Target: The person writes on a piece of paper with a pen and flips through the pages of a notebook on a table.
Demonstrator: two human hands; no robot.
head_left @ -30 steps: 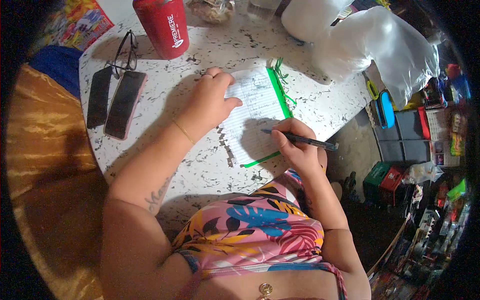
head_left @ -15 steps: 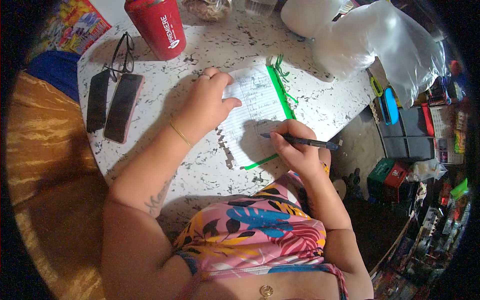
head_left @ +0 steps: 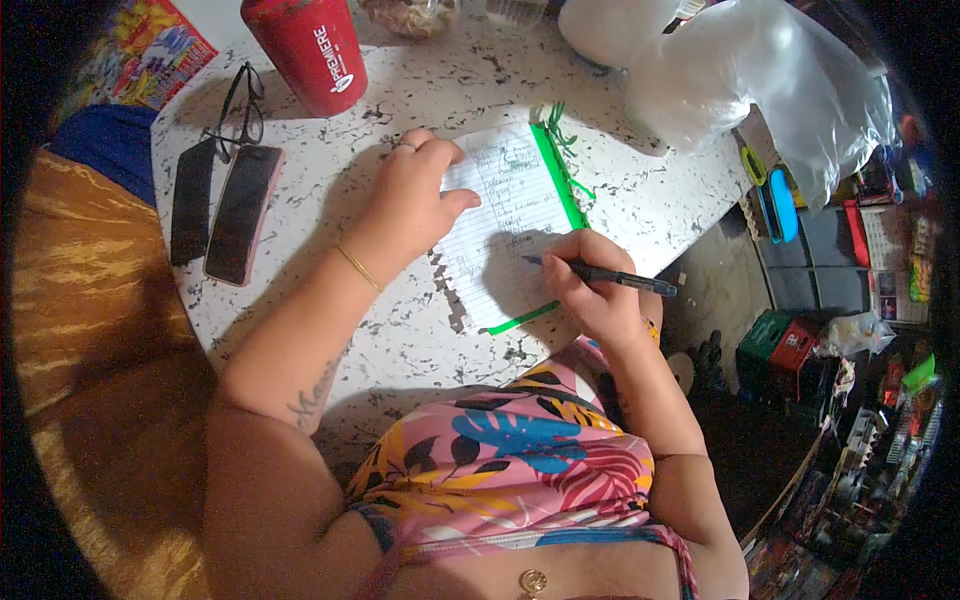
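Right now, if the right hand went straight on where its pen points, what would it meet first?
Probably the left hand, near the wrist, as the right hand and pen point across the lined page towards it; depth is unclear, so the tip might meet the page first.

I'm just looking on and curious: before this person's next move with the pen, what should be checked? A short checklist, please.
1. Pen held in the right hand: ok, gripped between thumb and fingers.
2. Pen tip aimed at the lined page: ok, over its lower half; actual contact, cannot tell.
3. Left hand at the page: ok, its thumb overlaps the left edge; how firmly it presses, cannot tell.
4. Good light at the pen tip: not ok, a shadow falls there.
5. Red tumbler away from the page: ok, it stands apart, beyond the left hand.
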